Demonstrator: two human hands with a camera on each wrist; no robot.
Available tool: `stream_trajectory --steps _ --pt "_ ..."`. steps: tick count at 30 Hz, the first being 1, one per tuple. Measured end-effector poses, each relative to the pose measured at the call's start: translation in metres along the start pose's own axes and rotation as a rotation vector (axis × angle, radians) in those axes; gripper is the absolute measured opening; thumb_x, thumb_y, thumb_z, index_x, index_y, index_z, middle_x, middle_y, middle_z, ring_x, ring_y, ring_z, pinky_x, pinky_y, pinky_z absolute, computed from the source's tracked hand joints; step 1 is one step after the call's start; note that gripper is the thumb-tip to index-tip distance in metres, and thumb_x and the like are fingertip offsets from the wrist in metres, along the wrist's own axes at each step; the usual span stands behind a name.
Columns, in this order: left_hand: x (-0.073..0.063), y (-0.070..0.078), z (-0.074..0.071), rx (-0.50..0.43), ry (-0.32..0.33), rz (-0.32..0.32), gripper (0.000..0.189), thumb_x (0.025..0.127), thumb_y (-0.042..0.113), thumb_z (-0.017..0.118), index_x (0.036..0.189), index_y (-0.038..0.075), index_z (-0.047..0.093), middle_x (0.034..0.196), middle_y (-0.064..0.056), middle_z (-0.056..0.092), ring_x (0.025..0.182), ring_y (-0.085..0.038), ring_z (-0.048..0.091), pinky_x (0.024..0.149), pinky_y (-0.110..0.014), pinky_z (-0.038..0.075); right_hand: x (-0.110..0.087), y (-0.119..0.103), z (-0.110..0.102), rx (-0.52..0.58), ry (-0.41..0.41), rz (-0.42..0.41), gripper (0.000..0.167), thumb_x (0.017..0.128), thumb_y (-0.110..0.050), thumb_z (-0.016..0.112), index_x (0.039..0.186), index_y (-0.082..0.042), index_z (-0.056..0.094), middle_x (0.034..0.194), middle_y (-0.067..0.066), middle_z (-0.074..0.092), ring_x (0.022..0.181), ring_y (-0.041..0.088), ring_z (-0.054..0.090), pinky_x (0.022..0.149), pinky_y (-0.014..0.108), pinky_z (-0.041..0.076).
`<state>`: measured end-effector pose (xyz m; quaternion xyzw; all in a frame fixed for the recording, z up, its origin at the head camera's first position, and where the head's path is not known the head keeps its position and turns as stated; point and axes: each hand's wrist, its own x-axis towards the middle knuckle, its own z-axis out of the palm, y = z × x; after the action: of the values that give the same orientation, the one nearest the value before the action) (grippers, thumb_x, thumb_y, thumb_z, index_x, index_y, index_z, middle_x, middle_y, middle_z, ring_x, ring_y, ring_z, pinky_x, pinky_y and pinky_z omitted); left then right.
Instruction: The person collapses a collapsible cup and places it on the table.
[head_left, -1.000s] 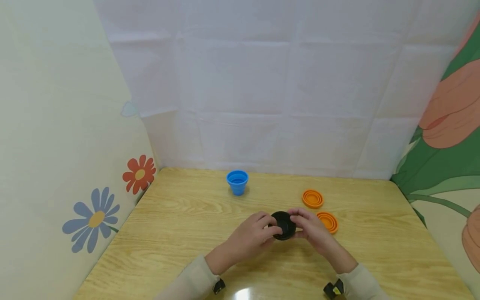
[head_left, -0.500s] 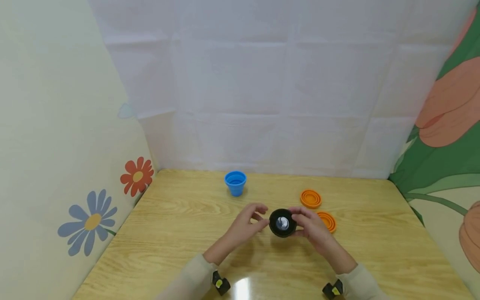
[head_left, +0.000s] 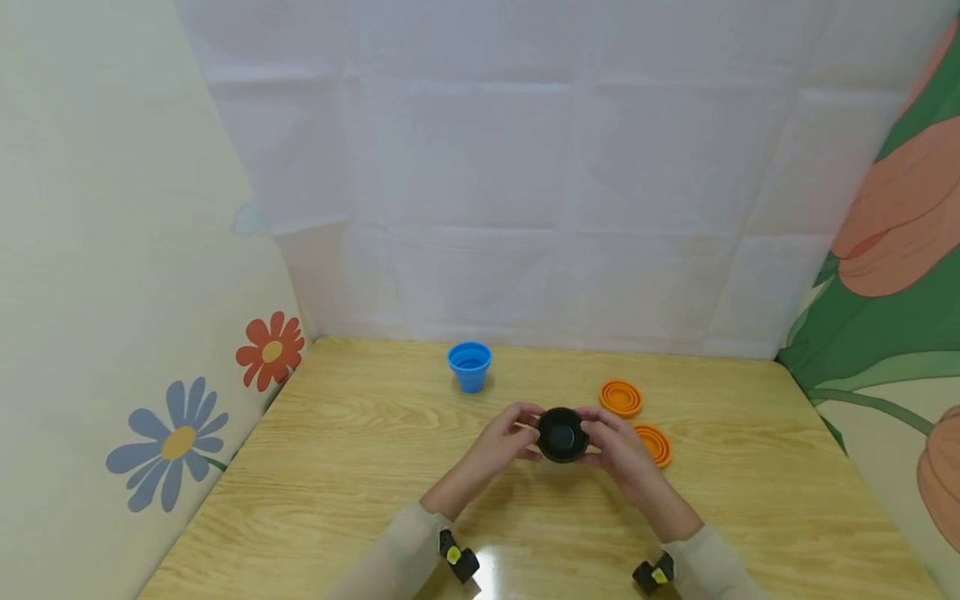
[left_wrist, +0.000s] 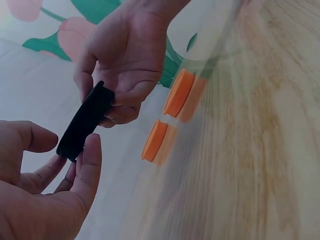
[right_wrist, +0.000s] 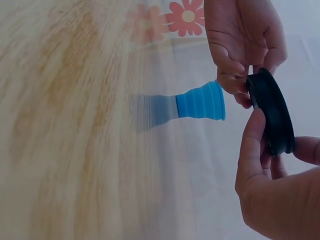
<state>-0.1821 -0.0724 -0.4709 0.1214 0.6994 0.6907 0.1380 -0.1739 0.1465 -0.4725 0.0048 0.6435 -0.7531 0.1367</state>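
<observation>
Both hands hold a black collapsible cup [head_left: 562, 435] above the table, its inside facing up toward the head camera. In the wrist views the cup [left_wrist: 85, 122] looks like a low, thick ring, mostly folded flat. The left hand [head_left: 501, 446] grips its left side with curled fingers. On the opposite side the right hand [head_left: 621, 450] pinches the rim, thumb on top and fingers beneath. Seen from the right wrist, the right hand's fingers [right_wrist: 252, 142] press against the cup's underside. Parts of the cup's wall are hidden by fingers.
A blue collapsible cup [head_left: 470, 367] stands extended toward the back of the wooden table [head_left: 360, 450]. Two orange collapsible cups, a far one [head_left: 621, 398] and a nearer one [head_left: 652, 446], lie folded flat beside the right hand. A white cloth [head_left: 480, 208] hangs behind.
The left hand's fingers came out of the black cup's inside, moved off to its left, then took hold of its side again. The cup rose slightly away from the body.
</observation>
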Motion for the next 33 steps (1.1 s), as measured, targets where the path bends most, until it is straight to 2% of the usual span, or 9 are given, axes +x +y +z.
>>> stream_trajectory --steps 10,17,24,28,33 --pt "0.016 -0.004 -0.003 -0.063 0.031 -0.047 0.038 0.094 0.001 0.054 0.132 -0.004 0.054 0.114 -0.015 0.049 0.094 -0.022 0.057 0.077 -0.038 0.062 0.016 0.003 0.000 0.074 0.037 0.004 0.033 0.101 -0.009 0.052 0.131 0.005 0.055 0.119 0.008 0.065 0.100 0.020 0.063 0.079 0.038 0.058" --pt "0.028 -0.007 -0.007 -0.086 0.071 -0.093 0.037 0.094 0.001 0.054 0.131 -0.002 0.056 0.115 -0.015 0.050 0.095 -0.024 0.057 0.077 -0.038 0.062 0.028 0.002 0.001 0.038 0.072 0.021 0.036 0.103 -0.008 0.049 0.135 0.006 0.056 0.125 0.013 0.065 0.098 0.019 0.064 0.080 0.036 0.060" --pt "0.045 -0.012 -0.012 -0.084 0.084 -0.101 0.037 0.096 0.000 0.052 0.133 -0.004 0.055 0.113 -0.014 0.051 0.089 -0.022 0.062 0.083 -0.046 0.061 0.046 0.001 -0.002 0.005 0.080 0.055 0.038 0.104 -0.011 0.049 0.138 0.005 0.054 0.123 0.012 0.066 0.094 0.015 0.066 0.079 0.033 0.058" --pt "0.055 -0.017 -0.015 -0.086 0.101 -0.108 0.038 0.095 -0.001 0.052 0.133 -0.005 0.054 0.109 -0.013 0.052 0.084 -0.020 0.064 0.083 -0.047 0.061 0.057 0.003 -0.001 -0.028 0.107 0.075 0.038 0.103 -0.011 0.050 0.138 0.003 0.055 0.127 0.016 0.064 0.092 0.016 0.067 0.078 0.033 0.058" --pt "0.068 -0.022 -0.017 -0.090 0.122 -0.132 0.040 0.094 -0.001 0.051 0.133 -0.006 0.054 0.111 -0.015 0.055 0.078 -0.019 0.064 0.078 -0.040 0.062 0.072 0.005 0.000 -0.030 0.157 0.100 0.038 0.102 -0.009 0.048 0.137 0.004 0.057 0.137 0.025 0.057 0.093 0.018 0.067 0.078 0.034 0.059"
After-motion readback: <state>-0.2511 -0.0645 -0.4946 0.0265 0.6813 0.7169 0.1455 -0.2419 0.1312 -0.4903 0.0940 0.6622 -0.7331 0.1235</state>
